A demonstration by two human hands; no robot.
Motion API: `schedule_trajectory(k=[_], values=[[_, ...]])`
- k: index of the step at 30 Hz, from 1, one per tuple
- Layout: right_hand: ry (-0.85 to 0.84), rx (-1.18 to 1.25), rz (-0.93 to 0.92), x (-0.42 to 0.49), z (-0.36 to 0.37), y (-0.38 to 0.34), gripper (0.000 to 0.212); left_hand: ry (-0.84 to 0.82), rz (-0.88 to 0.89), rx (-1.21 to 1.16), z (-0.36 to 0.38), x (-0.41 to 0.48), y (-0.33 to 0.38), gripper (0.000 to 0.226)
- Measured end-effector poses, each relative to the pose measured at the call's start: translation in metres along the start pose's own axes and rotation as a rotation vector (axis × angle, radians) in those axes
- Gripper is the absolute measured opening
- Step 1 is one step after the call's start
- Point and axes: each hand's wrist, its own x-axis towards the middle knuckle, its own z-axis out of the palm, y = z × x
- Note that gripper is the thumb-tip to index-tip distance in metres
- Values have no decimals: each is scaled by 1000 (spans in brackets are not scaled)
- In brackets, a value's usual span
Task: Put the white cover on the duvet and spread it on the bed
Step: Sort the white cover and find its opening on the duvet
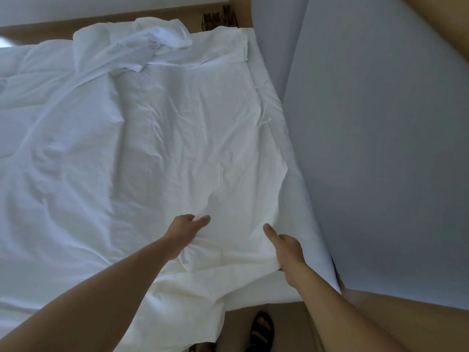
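Lying on the bed (313,232), the cover (193,128) is pinched in the left hand (186,228); its edge is gripped by the right hand (288,250).

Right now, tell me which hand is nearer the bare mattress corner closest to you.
Right. The right hand grips the white cover at its edge just beside the mattress corner; the left hand pinches the cover farther in on the bed.

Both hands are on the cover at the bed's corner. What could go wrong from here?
The white cover is bunched at its far end; pulling from here could leave it twisted over the duvet. Its near edge hangs off the bed beside the sandalled foot and might get stepped on.
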Motion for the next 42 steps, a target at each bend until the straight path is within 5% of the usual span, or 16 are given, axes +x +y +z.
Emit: schedule_trajectory(k=[7,13,24,28,30,35,39,42], values=[[-240,-315,160,-8,1,-13,46,-120,-55,228,-18,-6,2,13],[-263,-395,150,-8,0,-31,8,-87,-18,165,-43,-10,13,20],[185,-382,1,9,-35,-50,16,453,144,127,-112,-19,37,27],[303,-539,-71,4,-29,-63,37,483,212,57,-114,-33,48,29],[338,-591,-142,-5,-18,-78,48,372,242,-60,-104,-44,56,25],[-15,-488,-355,-32,9,-98,75,-65,240,-161,-60,-77,62,25],[-471,-284,-293,-62,31,-101,63,-123,240,-195,-57,-90,70,43],[-572,-101,-227,-75,46,-110,69,-169,274,-126,-65,-96,74,31]])
